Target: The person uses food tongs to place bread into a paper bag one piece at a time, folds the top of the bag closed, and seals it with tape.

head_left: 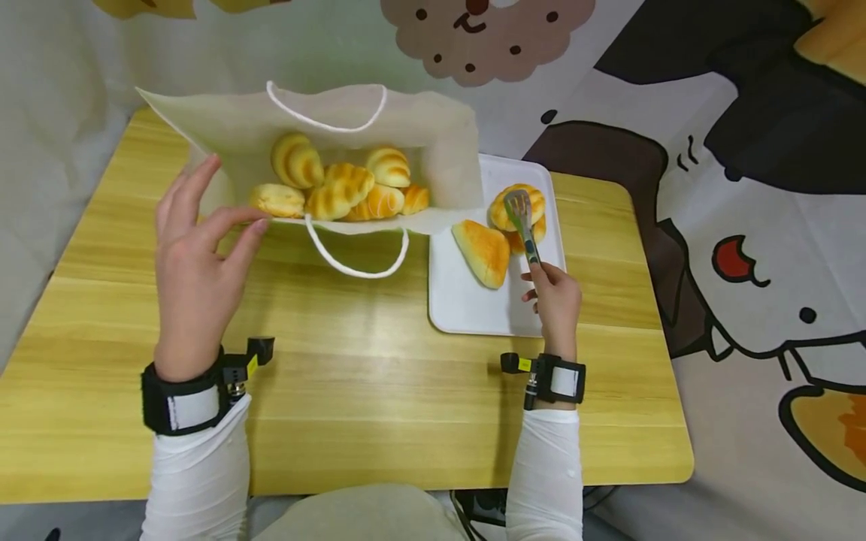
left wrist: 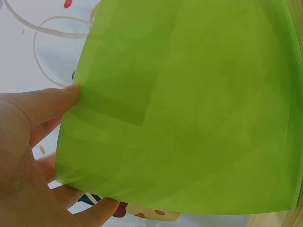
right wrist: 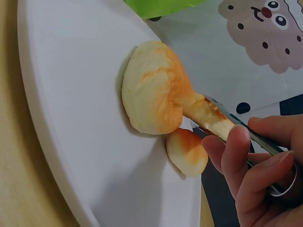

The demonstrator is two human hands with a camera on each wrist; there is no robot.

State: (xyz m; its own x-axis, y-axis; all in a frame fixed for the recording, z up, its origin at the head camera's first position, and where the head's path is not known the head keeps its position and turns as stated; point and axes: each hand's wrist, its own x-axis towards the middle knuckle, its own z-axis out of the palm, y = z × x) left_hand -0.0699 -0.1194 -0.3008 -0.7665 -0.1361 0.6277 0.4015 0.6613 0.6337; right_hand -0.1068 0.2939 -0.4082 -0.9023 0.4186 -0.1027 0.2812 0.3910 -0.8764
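A paper bag, pale inside with white rope handles, stands open at the top and holds several bread rolls. Thumb and index finger of my left hand pinch its near left rim; the left wrist view shows the bag's green outside. My right hand grips metal tongs over the white tray. Between the tong tips, the right wrist view has a browned bread. A triangular bread lies on the tray, with another small bread near the tongs.
The wooden table has rounded corners. Behind it and on the right hangs a cloth with cartoon prints. The tray stands against the bag's right side, partly beneath its edge. The near rope handle droops over the bag's front.
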